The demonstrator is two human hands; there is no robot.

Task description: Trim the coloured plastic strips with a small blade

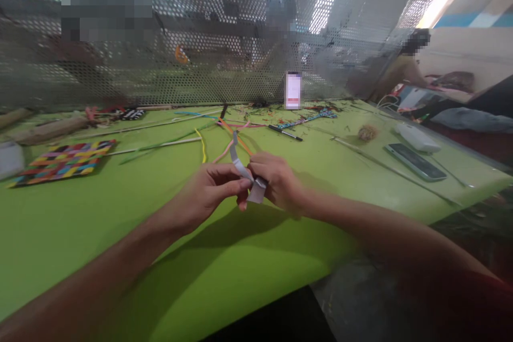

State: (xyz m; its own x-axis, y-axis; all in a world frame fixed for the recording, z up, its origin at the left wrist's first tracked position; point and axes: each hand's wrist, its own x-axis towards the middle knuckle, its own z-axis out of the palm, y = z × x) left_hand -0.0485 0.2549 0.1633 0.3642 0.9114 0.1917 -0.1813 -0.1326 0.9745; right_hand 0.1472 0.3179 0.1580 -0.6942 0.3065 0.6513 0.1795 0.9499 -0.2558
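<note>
Near the middle of the green table (152, 256), a grey strip (239, 164) runs up from between my two hands, with a wider pale flap of it hanging below. My left hand (216, 187) pinches the strip between thumb and fingers. Curled close beside it, my right hand (280, 179) grips the strip at the flap; its fingertips are partly hidden. Just beyond my hands lie an orange strip (245, 146), a pink strip (224, 153) and a yellow strip (202, 144).
A multicoloured woven mat (70, 160) lies at the left. A pen (285, 132) and scraps are farther back, before a perforated metal screen (224, 75). An upright phone (293, 90) stands there. A dark phone (417, 161) and white case (417, 138) lie right. Another person (404, 67) sits beyond.
</note>
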